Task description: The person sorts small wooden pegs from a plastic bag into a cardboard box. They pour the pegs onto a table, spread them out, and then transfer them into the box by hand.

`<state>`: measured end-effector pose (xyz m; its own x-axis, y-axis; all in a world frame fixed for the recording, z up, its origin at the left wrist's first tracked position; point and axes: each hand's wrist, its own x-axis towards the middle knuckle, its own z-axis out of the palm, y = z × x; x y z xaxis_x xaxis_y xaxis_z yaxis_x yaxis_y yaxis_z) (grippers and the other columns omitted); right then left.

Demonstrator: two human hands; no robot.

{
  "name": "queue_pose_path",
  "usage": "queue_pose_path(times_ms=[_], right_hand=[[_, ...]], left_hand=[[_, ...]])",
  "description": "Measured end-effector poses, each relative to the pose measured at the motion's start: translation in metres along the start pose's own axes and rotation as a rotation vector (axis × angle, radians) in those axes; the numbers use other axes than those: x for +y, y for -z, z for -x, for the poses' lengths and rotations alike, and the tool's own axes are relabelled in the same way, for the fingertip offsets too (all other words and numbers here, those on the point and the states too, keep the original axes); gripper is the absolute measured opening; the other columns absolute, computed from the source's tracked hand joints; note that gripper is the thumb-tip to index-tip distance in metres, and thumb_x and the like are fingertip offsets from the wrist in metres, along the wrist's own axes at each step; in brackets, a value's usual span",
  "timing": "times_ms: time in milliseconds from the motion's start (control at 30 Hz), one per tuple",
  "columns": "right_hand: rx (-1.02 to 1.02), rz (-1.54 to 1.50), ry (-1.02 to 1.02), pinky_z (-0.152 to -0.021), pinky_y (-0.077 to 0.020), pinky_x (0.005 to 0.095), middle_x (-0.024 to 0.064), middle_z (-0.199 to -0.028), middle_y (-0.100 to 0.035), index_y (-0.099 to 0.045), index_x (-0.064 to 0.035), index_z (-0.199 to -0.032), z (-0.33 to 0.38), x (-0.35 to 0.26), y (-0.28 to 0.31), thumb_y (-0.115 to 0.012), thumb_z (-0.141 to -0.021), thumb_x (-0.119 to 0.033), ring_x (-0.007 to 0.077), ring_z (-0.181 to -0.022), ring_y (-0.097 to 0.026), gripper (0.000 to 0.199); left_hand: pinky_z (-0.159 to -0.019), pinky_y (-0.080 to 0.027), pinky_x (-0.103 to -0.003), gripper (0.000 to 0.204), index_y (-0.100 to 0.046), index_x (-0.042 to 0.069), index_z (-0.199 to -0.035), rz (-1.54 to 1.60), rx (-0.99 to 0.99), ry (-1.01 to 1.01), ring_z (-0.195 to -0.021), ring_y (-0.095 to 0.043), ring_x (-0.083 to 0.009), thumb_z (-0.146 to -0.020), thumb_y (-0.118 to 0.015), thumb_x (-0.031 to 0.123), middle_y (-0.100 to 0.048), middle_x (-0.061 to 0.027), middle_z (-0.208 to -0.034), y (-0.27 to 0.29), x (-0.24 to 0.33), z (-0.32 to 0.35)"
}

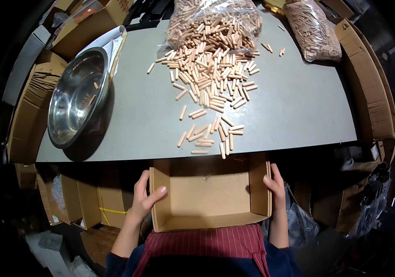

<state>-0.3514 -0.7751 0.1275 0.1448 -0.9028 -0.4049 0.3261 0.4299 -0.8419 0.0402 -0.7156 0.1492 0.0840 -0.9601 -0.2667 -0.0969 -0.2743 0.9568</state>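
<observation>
An open cardboard box (210,194) is held between my two hands, just below the table's front edge. My left hand (146,194) grips its left wall, thumb over the rim. On the right wall my right hand (274,184) does the same. One small pale piece lies on the box floor; the far end inside is in shadow. Wooden dowel pins (211,76) spill across the table from an open clear plastic bag (216,23). Several loose dowels (206,134) lie close to the front edge above the box, one or two reaching over that edge.
A steel bowl (78,99) with a few dowels in it stands at the table's left side. At the far right lies a filled bag of dowels (311,30). Cardboard boxes (365,78) flank the grey table (299,106). Boxes and plastic wrap (299,217) lie below.
</observation>
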Motion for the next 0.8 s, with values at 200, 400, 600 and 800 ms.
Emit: queue_pose_path(times_ms=[200,400,600,800], right_hand=[[0.048,0.008,0.042,-0.077,-0.0604,0.0319,0.0085,-0.106,-0.065,-0.059,-0.0012,-0.126,-0.009,-0.001,-0.018,-0.067,-0.087,-0.017,0.0166,-0.089,-0.066,0.043],[0.046,0.054,0.209,-0.115,-0.0479,0.0363,0.0184,-0.148,-0.062,-0.047,0.0055,-0.161,0.012,0.000,-0.020,-0.071,-0.077,-0.022,0.0270,-0.133,-0.063,0.091],[0.079,0.098,0.210,-0.119,-0.0438,0.0377,0.0205,-0.154,-0.059,-0.046,0.0062,-0.161,0.019,-0.017,-0.026,-0.072,-0.087,-0.024,0.0285,-0.139,-0.060,0.084],[0.050,0.089,0.114,-0.111,-0.0487,0.0345,0.0171,-0.144,-0.065,-0.052,0.0058,-0.156,0.012,-0.023,-0.021,-0.069,-0.097,-0.024,0.0236,-0.129,-0.064,0.069]], left_hand=[[-0.090,-0.053,-0.034,0.053,-0.058,-0.004,-0.123,0.224,0.024,0.230,-0.098,-0.063,-0.0173,-0.085,-0.082,0.025,-0.065,-0.0104,-0.109,-0.009,0.010,-0.018],[-0.088,-0.054,-0.034,0.051,-0.057,-0.005,-0.120,0.247,0.015,0.092,-0.101,-0.064,-0.0187,-0.084,-0.080,0.023,-0.067,-0.0138,-0.112,0.000,-0.008,-0.015],[-0.082,-0.054,-0.033,0.048,-0.060,-0.005,-0.117,0.244,0.008,0.114,-0.094,-0.065,-0.0167,-0.089,-0.080,0.029,-0.068,-0.0124,-0.106,-0.001,0.012,-0.014],[-0.080,-0.054,-0.032,0.049,-0.062,-0.006,-0.114,0.289,0.075,0.165,-0.091,-0.066,-0.0168,-0.089,-0.081,0.032,-0.069,-0.0125,-0.103,-0.006,0.011,-0.016]])
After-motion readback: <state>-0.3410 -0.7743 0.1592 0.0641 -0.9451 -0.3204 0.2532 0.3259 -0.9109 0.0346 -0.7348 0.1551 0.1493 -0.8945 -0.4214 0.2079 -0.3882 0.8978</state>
